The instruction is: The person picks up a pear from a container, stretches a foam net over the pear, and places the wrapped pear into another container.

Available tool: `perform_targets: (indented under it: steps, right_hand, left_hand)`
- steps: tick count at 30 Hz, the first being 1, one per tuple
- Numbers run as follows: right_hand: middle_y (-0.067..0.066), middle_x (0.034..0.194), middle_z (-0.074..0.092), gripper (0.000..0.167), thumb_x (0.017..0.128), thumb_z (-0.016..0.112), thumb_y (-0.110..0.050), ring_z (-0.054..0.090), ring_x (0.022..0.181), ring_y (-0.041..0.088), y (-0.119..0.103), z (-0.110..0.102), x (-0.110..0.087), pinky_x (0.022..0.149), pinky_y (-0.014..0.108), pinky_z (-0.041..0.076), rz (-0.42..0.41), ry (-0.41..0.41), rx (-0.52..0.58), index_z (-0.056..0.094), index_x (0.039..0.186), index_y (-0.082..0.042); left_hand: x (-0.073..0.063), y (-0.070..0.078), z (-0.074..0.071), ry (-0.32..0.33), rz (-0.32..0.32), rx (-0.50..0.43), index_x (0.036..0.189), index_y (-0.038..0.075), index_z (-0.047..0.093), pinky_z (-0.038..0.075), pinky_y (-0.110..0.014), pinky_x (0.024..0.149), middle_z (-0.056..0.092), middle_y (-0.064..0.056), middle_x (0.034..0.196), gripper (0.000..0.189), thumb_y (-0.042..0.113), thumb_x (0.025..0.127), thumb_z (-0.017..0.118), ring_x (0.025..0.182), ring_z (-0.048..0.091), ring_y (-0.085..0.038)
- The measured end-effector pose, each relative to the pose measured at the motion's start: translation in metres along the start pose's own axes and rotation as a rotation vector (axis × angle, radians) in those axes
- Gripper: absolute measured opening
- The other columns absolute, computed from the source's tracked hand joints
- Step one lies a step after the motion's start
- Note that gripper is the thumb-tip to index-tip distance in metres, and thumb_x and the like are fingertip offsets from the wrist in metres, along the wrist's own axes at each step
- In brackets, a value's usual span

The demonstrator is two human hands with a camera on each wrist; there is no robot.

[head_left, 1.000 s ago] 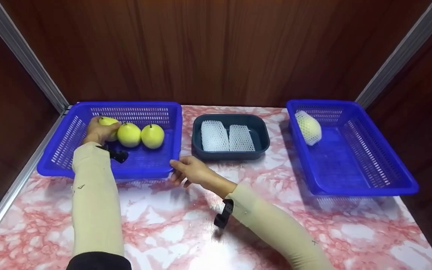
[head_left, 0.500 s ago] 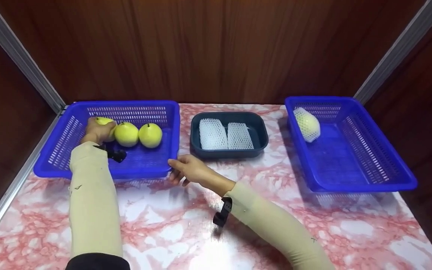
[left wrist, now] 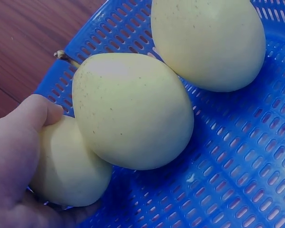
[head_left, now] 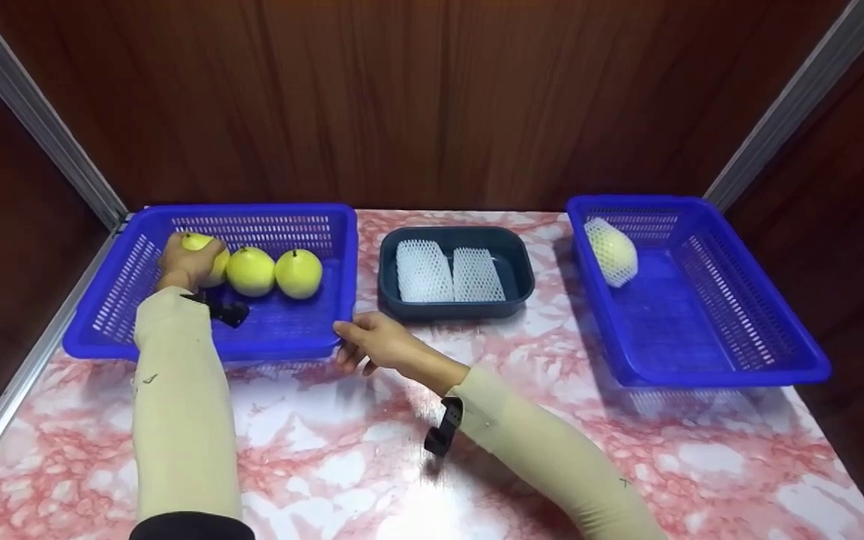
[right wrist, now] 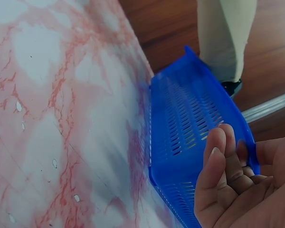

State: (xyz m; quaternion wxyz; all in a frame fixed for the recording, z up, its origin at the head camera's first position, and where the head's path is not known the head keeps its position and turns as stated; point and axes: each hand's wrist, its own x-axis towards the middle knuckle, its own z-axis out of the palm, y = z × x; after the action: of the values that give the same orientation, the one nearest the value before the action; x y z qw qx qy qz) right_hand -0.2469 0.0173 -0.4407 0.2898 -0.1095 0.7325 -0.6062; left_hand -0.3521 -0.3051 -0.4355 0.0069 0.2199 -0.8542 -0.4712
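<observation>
Inside the left blue basket (head_left: 293,352), several yellow-green pears sit in a row. My left hand (head_left: 183,264) grips the leftmost pear (left wrist: 69,166), its thumb over one side and fingers curled around the far side. That pear touches the middle pear (head_left: 250,271), whose stem shows in the left wrist view. To its right stands another pear (head_left: 298,274). At the basket's near right corner, my right hand (head_left: 383,343) pinches the rim, thumb on top and fingers bent along the outside wall.
A dark teal tray (head_left: 469,310) between the baskets holds white foam net sleeves (head_left: 426,271). On the right, a second blue basket (head_left: 717,379) contains a net-sleeved pear (head_left: 613,253). Wooden panels (head_left: 432,105) enclose the marbled red-and-white table (head_left: 327,465).
My left hand has shifted slightly left at the leftmost pear, exposing more of it. My right hand stays on the basket corner. The head view has drifted a little.
</observation>
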Motion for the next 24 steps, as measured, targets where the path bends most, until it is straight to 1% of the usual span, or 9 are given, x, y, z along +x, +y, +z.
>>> perform_targets:
  steps: [4, 6, 8, 10, 12, 16, 19, 22, 24]
  right_hand:
    - [0.001, 0.071, 0.065, 0.029, 0.109, 0.05, -0.023, 0.062, 0.059, 0.012, 0.0, 0.001, 0.0, 0.048, 0.023, 0.048, 0.002, 0.001, -0.008, 0.064, 0.099, 0.0]
    - [0.001, 0.071, 0.065, 0.029, 0.109, 0.05, -0.023, 0.062, 0.059, 0.012, 0.0, 0.001, 0.0, 0.048, 0.023, 0.048, -0.001, 0.006, -0.011, 0.064, 0.097, -0.001]
    - [0.001, 0.071, 0.065, 0.03, 0.109, 0.05, -0.023, 0.062, 0.059, 0.012, 0.0, 0.001, 0.0, 0.048, 0.023, 0.048, -0.003, 0.009, -0.013, 0.064, 0.099, 0.001]
    - [0.001, 0.071, 0.065, 0.032, 0.109, 0.05, -0.024, 0.062, 0.059, 0.012, 0.0, 0.001, 0.0, 0.048, 0.023, 0.048, -0.003, 0.012, -0.013, 0.064, 0.102, 0.004]
    - [0.002, 0.071, 0.065, 0.032, 0.109, 0.05, -0.024, 0.062, 0.06, 0.012, 0.0, 0.001, 0.0, 0.048, 0.023, 0.048, -0.001, 0.015, -0.014, 0.064, 0.102, 0.004]
    - [0.001, 0.072, 0.065, 0.031, 0.108, 0.051, -0.025, 0.061, 0.06, 0.013, 0.0, 0.001, 0.0, 0.048, 0.023, 0.048, 0.004, 0.018, -0.023, 0.064, 0.099, 0.001]
    - [0.001, 0.071, 0.065, 0.031, 0.109, 0.05, -0.025, 0.062, 0.06, 0.013, 0.0, 0.0, 0.0, 0.049, 0.023, 0.048, -0.003, 0.014, -0.031, 0.064, 0.1, 0.002]
    - [0.001, 0.071, 0.066, 0.03, 0.109, 0.05, -0.025, 0.062, 0.059, 0.012, -0.001, -0.001, -0.001, 0.049, 0.023, 0.048, -0.011, 0.008, -0.037, 0.064, 0.097, -0.001]
    - [0.001, 0.071, 0.066, 0.029, 0.109, 0.05, -0.024, 0.062, 0.059, 0.012, -0.001, -0.001, -0.001, 0.049, 0.023, 0.048, -0.014, 0.006, -0.034, 0.063, 0.093, -0.004]
  left_hand:
    - [-0.001, 0.0, 0.002, 0.065, 0.011, -0.043, 0.156, -0.002, 0.024, 0.041, -0.037, 0.109, 0.038, -0.025, 0.15, 0.076, 0.028, 0.094, 0.056, 0.129, 0.042, -0.033]
    - [-0.002, 0.0, 0.002, 0.093, 0.013, -0.056, 0.154, -0.003, 0.027, 0.041, -0.035, 0.109, 0.04, -0.023, 0.147, 0.074, 0.027, 0.093, 0.056, 0.127, 0.044, -0.031]
    - [-0.003, 0.001, 0.002, 0.109, 0.014, -0.053, 0.153, -0.004, 0.03, 0.042, -0.033, 0.106, 0.042, -0.022, 0.144, 0.073, 0.028, 0.093, 0.057, 0.124, 0.045, -0.03]
    - [-0.004, 0.002, 0.001, 0.107, 0.013, -0.045, 0.152, -0.005, 0.031, 0.043, -0.031, 0.101, 0.044, -0.02, 0.14, 0.073, 0.029, 0.093, 0.056, 0.12, 0.046, -0.029]
    - [-0.004, 0.002, 0.0, 0.101, 0.005, -0.044, 0.152, -0.005, 0.03, 0.044, -0.029, 0.097, 0.044, -0.019, 0.139, 0.074, 0.03, 0.092, 0.056, 0.118, 0.046, -0.027]
    - [-0.004, 0.001, -0.004, 0.1, -0.023, -0.05, 0.153, -0.004, 0.028, 0.044, -0.027, 0.096, 0.043, -0.018, 0.14, 0.076, 0.032, 0.092, 0.056, 0.117, 0.046, -0.026]
    - [-0.005, 0.001, -0.005, 0.109, -0.044, -0.071, 0.151, -0.004, 0.026, 0.045, -0.025, 0.093, 0.043, -0.014, 0.135, 0.076, 0.033, 0.091, 0.057, 0.116, 0.046, -0.023]
    - [-0.006, 0.002, -0.008, 0.106, -0.056, -0.086, 0.148, -0.002, 0.025, 0.046, -0.024, 0.089, 0.043, -0.009, 0.126, 0.076, 0.034, 0.091, 0.059, 0.107, 0.047, -0.018]
    - [-0.006, 0.001, -0.01, 0.089, -0.055, -0.088, 0.148, -0.003, 0.024, 0.047, -0.024, 0.086, 0.043, -0.007, 0.122, 0.077, 0.034, 0.091, 0.06, 0.101, 0.047, -0.015]
